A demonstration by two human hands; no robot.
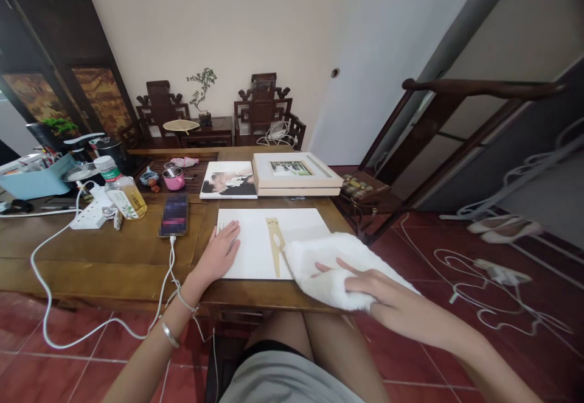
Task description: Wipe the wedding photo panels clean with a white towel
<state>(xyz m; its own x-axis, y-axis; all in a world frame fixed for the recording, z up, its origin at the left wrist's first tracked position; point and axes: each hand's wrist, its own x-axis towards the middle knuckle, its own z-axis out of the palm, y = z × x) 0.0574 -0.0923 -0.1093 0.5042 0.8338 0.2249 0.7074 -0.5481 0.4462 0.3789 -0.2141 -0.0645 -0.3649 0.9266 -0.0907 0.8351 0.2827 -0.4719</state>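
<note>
A flat white panel (246,251), perhaps an album or picture board, lies at the table's front edge with a gold strip-like design (275,245) down its middle. My left hand (222,249) rests flat on the panel's left side, fingers stretched out and holding nothing. A fluffy white cloth (319,263) is gripped in my right hand (365,284). It covers the panel's right part and hangs past the front edge. Part of my right hand's fingers is buried in the cloth.
Behind the panel lie a photo print (229,181) and stacked pale frames (298,175). To the left are a charging phone (174,215), a pink cup (173,179), a bottle (123,190), a power strip (91,211) and a blue bin (39,178). A wooden chair (438,111) stands right.
</note>
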